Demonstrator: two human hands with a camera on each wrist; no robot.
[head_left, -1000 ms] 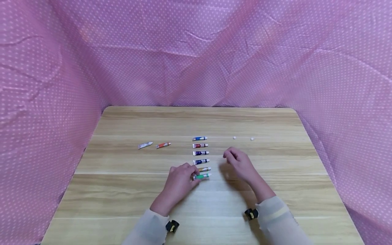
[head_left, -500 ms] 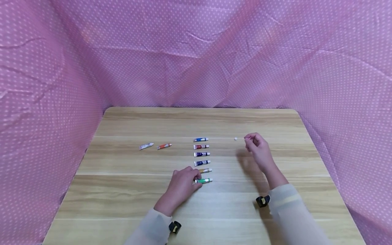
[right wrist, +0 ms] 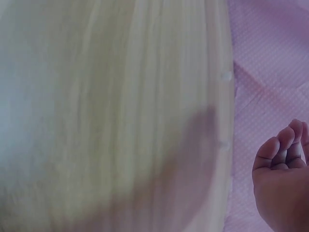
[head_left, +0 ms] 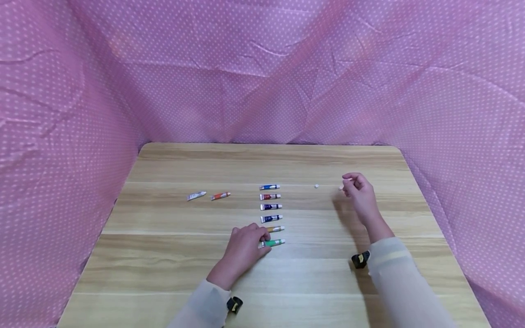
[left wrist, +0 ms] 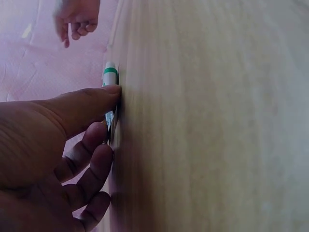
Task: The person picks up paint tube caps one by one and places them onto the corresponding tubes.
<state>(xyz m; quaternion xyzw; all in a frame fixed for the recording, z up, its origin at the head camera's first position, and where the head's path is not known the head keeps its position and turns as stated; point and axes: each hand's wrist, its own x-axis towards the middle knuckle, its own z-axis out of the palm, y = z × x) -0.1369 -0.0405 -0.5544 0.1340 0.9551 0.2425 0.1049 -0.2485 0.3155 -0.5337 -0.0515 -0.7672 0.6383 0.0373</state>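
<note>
My left hand [head_left: 245,243] pinches a green paint tube [head_left: 275,243] at its left end, low over the table. In the left wrist view the thumb lies over the paint tube [left wrist: 110,76], and its white cap points away; the curled fingers hide its rear part. A yellow paint tube [head_left: 275,229] lies just beyond, partly covered by the fingertips. My right hand [head_left: 362,200] hovers at the right with loosely bent fingers and nothing visible in them. Close to its thumb sits a small white cap [head_left: 340,188], and another white cap [head_left: 316,186] is to the left.
Blue [head_left: 269,187], red [head_left: 270,197], violet [head_left: 271,207] and dark blue [head_left: 271,218] paint tubes line up in the middle column. Farther left are a white tube [head_left: 196,196] and an orange tube [head_left: 220,196]. Pink dotted cloth [head_left: 262,91] surrounds the wooden table [head_left: 164,255].
The right hand has moved right and away from me, past the left cap to the right one. The left hand has drawn the green paint tube slightly toward me, widening its gap to the yellow one.
</note>
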